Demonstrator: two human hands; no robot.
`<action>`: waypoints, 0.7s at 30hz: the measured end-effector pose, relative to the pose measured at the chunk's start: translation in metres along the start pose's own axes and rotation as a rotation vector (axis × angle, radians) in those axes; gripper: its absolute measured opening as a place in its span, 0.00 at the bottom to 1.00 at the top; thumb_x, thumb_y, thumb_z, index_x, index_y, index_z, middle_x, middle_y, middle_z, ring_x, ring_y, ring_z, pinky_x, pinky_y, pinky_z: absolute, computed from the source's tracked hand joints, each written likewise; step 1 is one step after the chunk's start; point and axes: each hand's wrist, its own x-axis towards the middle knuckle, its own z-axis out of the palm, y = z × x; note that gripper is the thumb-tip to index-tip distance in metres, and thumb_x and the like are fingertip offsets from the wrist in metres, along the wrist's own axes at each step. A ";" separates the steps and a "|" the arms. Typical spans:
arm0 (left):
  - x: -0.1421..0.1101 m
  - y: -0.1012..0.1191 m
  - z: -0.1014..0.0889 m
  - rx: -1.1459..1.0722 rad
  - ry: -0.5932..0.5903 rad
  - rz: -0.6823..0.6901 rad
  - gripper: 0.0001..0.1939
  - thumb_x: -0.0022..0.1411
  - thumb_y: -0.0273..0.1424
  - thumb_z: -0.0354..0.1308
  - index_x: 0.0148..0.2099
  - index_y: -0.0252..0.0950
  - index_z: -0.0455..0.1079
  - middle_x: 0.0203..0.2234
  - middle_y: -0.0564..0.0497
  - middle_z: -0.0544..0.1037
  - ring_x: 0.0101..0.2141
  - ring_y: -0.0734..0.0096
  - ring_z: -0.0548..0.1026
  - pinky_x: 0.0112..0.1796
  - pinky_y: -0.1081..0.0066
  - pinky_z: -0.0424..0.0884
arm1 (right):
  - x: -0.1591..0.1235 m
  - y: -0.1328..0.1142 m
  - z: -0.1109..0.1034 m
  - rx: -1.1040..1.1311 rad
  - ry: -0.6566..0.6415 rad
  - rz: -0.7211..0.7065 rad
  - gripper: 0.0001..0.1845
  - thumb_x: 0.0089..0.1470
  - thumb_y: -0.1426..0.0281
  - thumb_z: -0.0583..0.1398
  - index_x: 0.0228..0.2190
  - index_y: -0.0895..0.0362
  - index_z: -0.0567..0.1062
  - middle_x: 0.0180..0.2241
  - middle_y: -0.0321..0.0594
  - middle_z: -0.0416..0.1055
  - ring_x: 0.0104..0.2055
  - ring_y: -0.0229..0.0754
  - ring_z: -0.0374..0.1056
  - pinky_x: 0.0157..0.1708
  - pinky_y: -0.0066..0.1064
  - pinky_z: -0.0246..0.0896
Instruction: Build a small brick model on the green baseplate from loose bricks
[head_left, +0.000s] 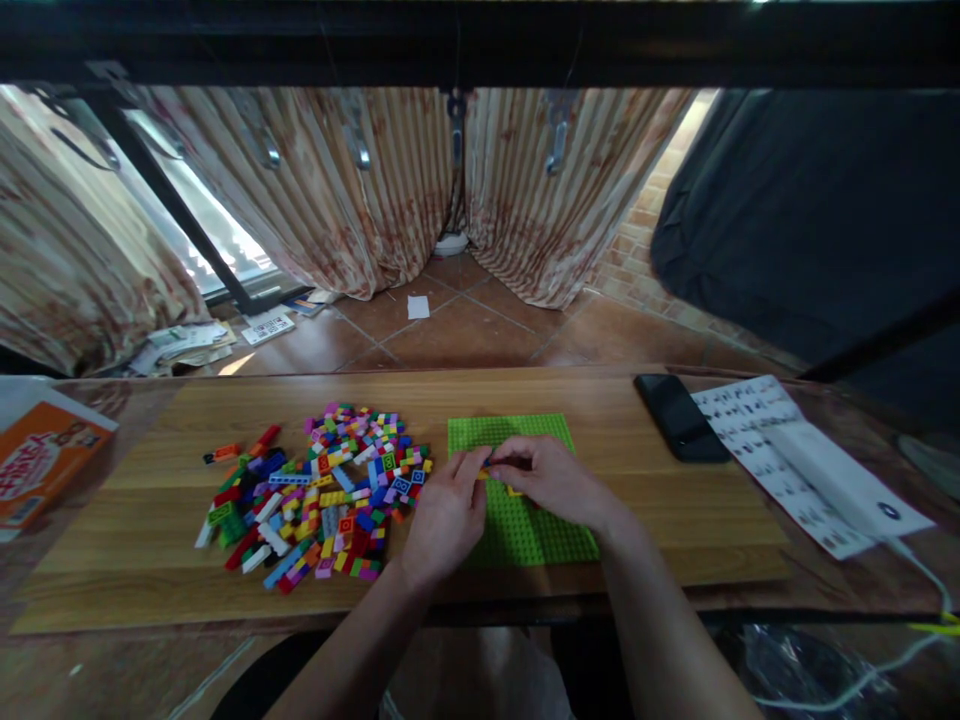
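A green studded baseplate (517,535) lies on the wooden board in front of me. My left hand (450,508) is closed over its left part, the fingertips pinching small toy building bricks (484,474), yellow and dark blue as far as they show. From the other side my right hand (551,476) meets it, thumb and forefinger closed on the same bricks. Under the right fingers a yellow brick (514,491) shows in part on the baseplate. The fingers cover most of what is held. Left of my left hand spreads a pile of loose mixed bricks (330,497).
The wooden board (690,540) carries everything. At its right lie a black phone (681,417) and a printed sheet (784,450) with a white device (847,485) and cable. An orange-and-white box (49,455) stands at the left edge. A dark bar (480,45) crosses overhead.
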 end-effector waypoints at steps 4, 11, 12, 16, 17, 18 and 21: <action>0.001 -0.001 -0.001 -0.138 0.023 -0.045 0.19 0.61 0.20 0.52 0.54 0.37 0.67 0.41 0.47 0.75 0.40 0.68 0.76 0.43 0.67 0.74 | -0.001 -0.001 -0.001 -0.045 0.016 0.007 0.09 0.54 0.70 0.57 0.32 0.57 0.78 0.26 0.34 0.74 0.26 0.34 0.65 0.26 0.25 0.56; -0.001 -0.007 0.003 -0.251 0.030 -0.135 0.20 0.56 0.17 0.54 0.51 0.34 0.68 0.38 0.47 0.76 0.38 0.69 0.76 0.41 0.67 0.75 | -0.003 -0.003 0.002 -0.117 0.013 0.022 0.07 0.52 0.74 0.59 0.32 0.55 0.78 0.30 0.36 0.77 0.32 0.38 0.71 0.34 0.28 0.61; -0.001 -0.008 0.003 -0.241 0.022 -0.145 0.20 0.56 0.17 0.54 0.51 0.34 0.68 0.38 0.46 0.76 0.38 0.68 0.76 0.41 0.66 0.75 | -0.003 -0.002 0.002 -0.141 0.017 0.023 0.07 0.52 0.74 0.60 0.32 0.55 0.78 0.30 0.36 0.77 0.33 0.38 0.71 0.34 0.28 0.60; -0.001 -0.007 0.005 -0.190 -0.016 -0.172 0.20 0.56 0.17 0.54 0.51 0.34 0.68 0.41 0.45 0.76 0.40 0.65 0.76 0.43 0.63 0.75 | -0.001 0.003 0.003 -0.295 0.056 0.039 0.05 0.51 0.73 0.62 0.31 0.53 0.79 0.32 0.37 0.76 0.34 0.39 0.70 0.35 0.30 0.59; 0.000 -0.007 0.005 -0.178 -0.024 -0.174 0.21 0.56 0.17 0.54 0.51 0.34 0.68 0.41 0.44 0.76 0.40 0.65 0.76 0.43 0.63 0.75 | 0.000 0.005 0.003 -0.320 0.060 0.045 0.05 0.51 0.72 0.62 0.31 0.53 0.79 0.32 0.37 0.75 0.34 0.39 0.70 0.35 0.30 0.59; 0.000 -0.006 0.005 -0.166 -0.031 -0.175 0.21 0.56 0.17 0.54 0.52 0.34 0.68 0.41 0.44 0.76 0.40 0.65 0.76 0.44 0.62 0.74 | 0.000 0.006 0.003 -0.335 0.060 0.050 0.04 0.51 0.71 0.62 0.31 0.53 0.79 0.32 0.37 0.75 0.34 0.39 0.70 0.35 0.29 0.60; 0.001 -0.005 0.006 -0.136 -0.042 -0.176 0.21 0.57 0.18 0.55 0.53 0.34 0.68 0.41 0.45 0.76 0.41 0.64 0.76 0.44 0.62 0.74 | 0.001 0.009 0.002 -0.360 0.053 0.066 0.04 0.50 0.71 0.63 0.30 0.54 0.78 0.31 0.37 0.75 0.34 0.39 0.69 0.35 0.29 0.59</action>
